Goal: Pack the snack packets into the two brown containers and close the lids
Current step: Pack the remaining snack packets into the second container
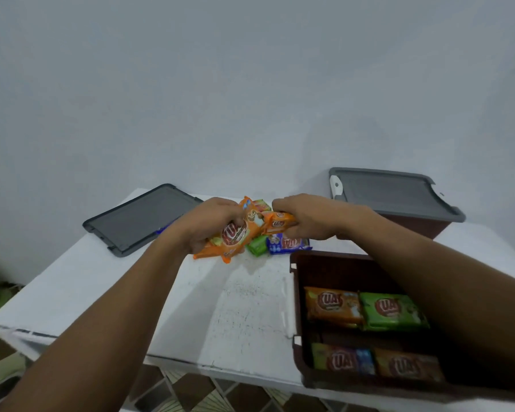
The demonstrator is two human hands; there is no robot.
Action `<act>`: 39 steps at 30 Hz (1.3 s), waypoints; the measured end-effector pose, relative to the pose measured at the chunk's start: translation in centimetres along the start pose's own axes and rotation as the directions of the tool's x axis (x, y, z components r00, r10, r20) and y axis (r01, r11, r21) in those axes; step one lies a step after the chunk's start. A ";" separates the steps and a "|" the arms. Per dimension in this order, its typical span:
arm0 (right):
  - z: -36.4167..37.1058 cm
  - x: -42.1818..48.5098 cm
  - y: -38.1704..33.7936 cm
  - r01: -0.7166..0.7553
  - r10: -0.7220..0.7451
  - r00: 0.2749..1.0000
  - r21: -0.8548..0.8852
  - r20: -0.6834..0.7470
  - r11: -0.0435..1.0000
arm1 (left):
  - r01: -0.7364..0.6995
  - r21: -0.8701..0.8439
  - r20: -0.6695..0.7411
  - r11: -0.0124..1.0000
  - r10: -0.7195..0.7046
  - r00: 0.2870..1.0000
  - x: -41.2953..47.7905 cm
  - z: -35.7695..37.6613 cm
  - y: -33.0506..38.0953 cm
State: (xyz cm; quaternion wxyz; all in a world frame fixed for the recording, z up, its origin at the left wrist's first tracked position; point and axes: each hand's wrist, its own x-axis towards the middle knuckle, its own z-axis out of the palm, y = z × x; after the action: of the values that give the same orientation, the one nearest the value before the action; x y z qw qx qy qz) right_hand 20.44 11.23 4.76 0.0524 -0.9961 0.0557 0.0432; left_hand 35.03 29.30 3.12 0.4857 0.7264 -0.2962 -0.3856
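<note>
Left grip [211, 224] was clamped on a large orange packet [235, 236], right grip [306, 217] on a smaller orange packet [280, 223], arms stretched far over the surface [131, 292]; four packets [333, 306] were held in the near-right brown container [327, 263].

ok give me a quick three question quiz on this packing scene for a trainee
1. True or false: the far container has its lid on.
2. What colour is the packet in the right hand? A green, B orange, C blue.
3. Fill in: the loose lid lies to the ____ of the open container.
Key: 1 true; 2 B; 3 left.
</note>
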 end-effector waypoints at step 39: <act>10.0 -21.6 5.4 -0.253 0.176 0.868 0.108 0.465 0.961 | -0.225 0.731 0.544 0.644 -0.351 0.762 -1.7 21.6 -1.3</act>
State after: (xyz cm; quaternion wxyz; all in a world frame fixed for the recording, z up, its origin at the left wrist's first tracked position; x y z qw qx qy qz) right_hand -2.33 9.28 -3.71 0.1411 -0.9385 0.1561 0.2739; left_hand 15.86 20.80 -2.61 -0.0135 0.6927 -0.5498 -0.4665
